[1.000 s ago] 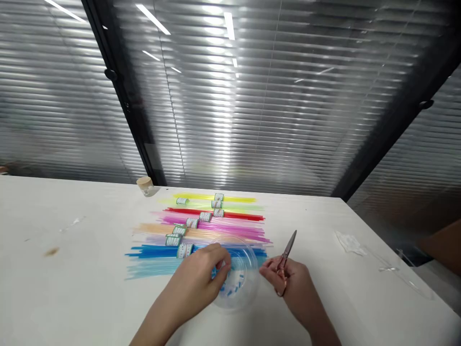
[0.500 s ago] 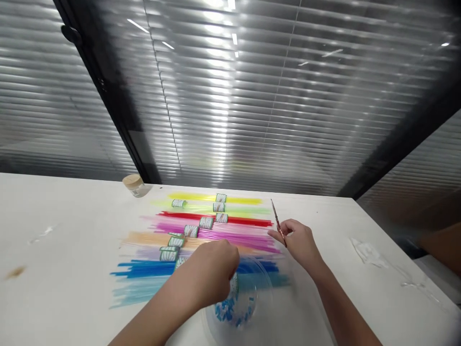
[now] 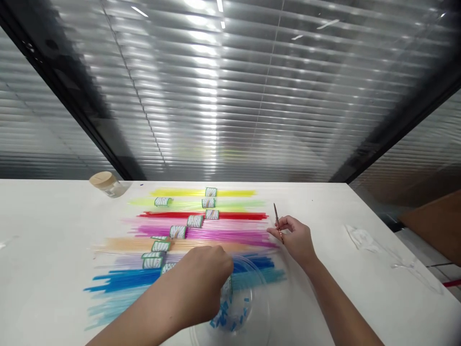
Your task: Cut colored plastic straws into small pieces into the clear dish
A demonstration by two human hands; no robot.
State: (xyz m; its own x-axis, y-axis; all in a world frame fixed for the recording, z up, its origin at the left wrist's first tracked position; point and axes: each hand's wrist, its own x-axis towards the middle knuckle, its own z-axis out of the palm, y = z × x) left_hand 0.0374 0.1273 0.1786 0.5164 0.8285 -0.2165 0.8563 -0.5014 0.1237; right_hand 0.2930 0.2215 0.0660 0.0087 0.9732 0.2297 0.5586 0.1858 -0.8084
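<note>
Bundles of coloured straws lie side by side across the table, each held by patterned paper bands: yellow [image 3: 234, 193], red [image 3: 241, 216], magenta [image 3: 223, 235], dark blue [image 3: 122, 278] and light blue [image 3: 111, 307] among them. My right hand [image 3: 295, 238] grips scissors [image 3: 276, 216], whose tips point up and away, just right of the bundles. My left hand [image 3: 209, 283] is closed above a clear round container [image 3: 266, 312] with small blue cut pieces [image 3: 225, 315] inside. What its fingers hold is hidden behind the hand.
A jar with a tan lid [image 3: 103, 179] stands tilted in view at the back left. A crumpled clear wrapper [image 3: 362, 238] lies on the right side of the white table [image 3: 46, 259]. Window blinds rise behind the table's far edge.
The view has shifted, so the jar and bundles appear further left. My left hand stays closed over the container, and my right hand keeps the scissors in its grip.
</note>
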